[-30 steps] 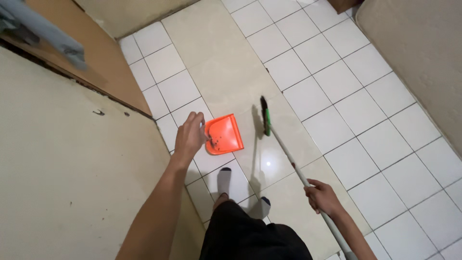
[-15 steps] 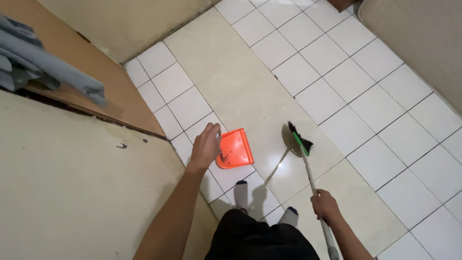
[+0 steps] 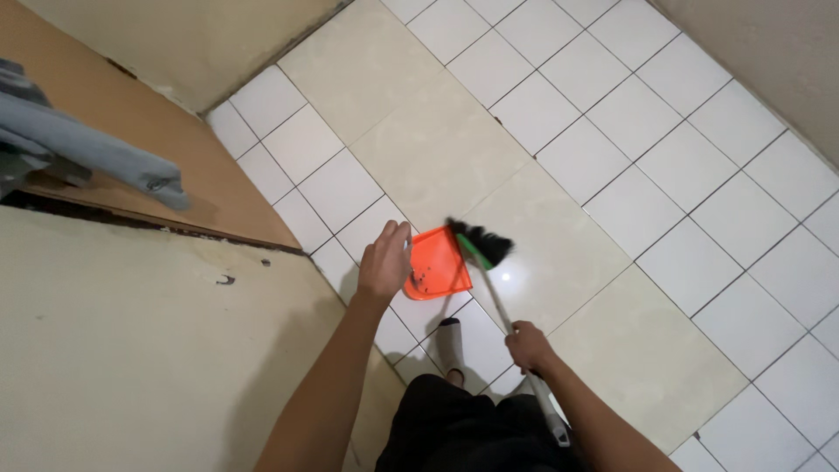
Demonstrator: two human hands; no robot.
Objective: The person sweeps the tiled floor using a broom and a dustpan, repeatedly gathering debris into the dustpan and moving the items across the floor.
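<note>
Hands at work on a tiled floor, seen from my head camera looking straight down. My left hand (image 3: 384, 260) grips the near-left edge of an orange dustpan (image 3: 439, 267), fingers curled over what I take to be its handle, which the hand hides. The pan sits low over the floor just ahead of my feet; I cannot tell whether its lip touches the tile. A few dark specks lie inside it.

My right hand (image 3: 527, 347) is clenched around the pale shaft of a broom (image 3: 487, 255), partway down its length. The shaft runs up and left from that hand to a green collar and black bristles, which meet the far-right edge of the dustpan.

One grey-socked foot (image 3: 451, 345) stands between my arms, just near of the pan, above black shorts (image 3: 463, 433). The floor (image 3: 612, 131) mixes small white tiles with a diagonal band of larger beige ones. To the left, a cream surface (image 3: 131, 350) fills the near corner, with a brown board (image 3: 175, 157) beyond it and grey cloth (image 3: 79, 153) draped over its far-left end.

As I judge it, the risks are these: the pan looks tilted, so the specks could slide back out if my left wrist tips further. A brisk flick of the bristles could scatter debris past the pan's sides. If the lip is lifted, dirt would pass underneath. My foot stands close enough to be brushed.
</note>
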